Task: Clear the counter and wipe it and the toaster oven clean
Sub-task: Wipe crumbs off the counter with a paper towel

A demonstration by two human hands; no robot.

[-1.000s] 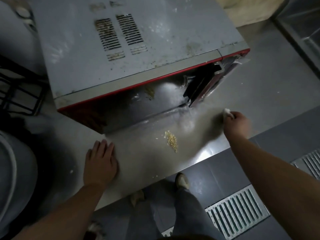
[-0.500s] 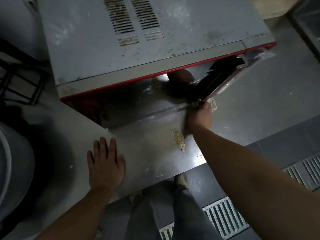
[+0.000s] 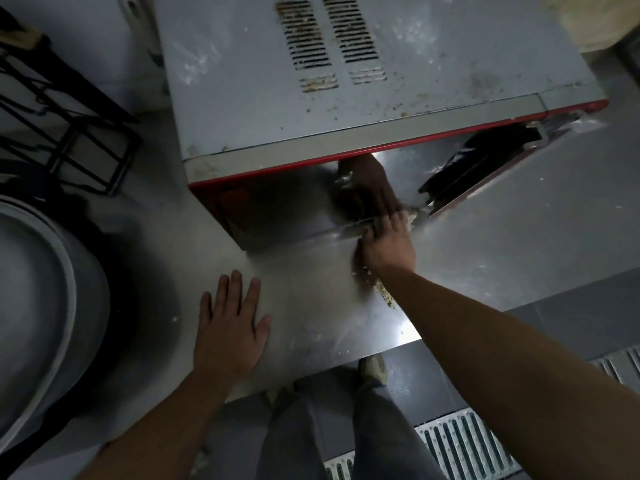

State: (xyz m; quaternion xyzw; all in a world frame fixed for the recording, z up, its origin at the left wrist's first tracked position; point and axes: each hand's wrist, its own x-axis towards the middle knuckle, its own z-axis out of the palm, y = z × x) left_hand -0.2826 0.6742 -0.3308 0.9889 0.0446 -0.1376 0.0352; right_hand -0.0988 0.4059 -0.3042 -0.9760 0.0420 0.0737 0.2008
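Wiping at the mouth of the toaster oven, task partly done.

Fingers (image 3: 379,226) of the right hand (image 3: 388,247) curl at the open door's lip (whether they grip a cloth cannot be told); the left hand (image 3: 230,327) lies flat, fingers spread, on the bench (image 3: 311,327). Crumbs (image 3: 384,294) remain near the right wrist, and the toaster oven (image 3: 346,98), far centre, shows a soiled top: much wiping is judged left.

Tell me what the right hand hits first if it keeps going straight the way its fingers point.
Probably the toaster oven: the right hand already points at its lower front edge, under the red trim. Depth is unclear.
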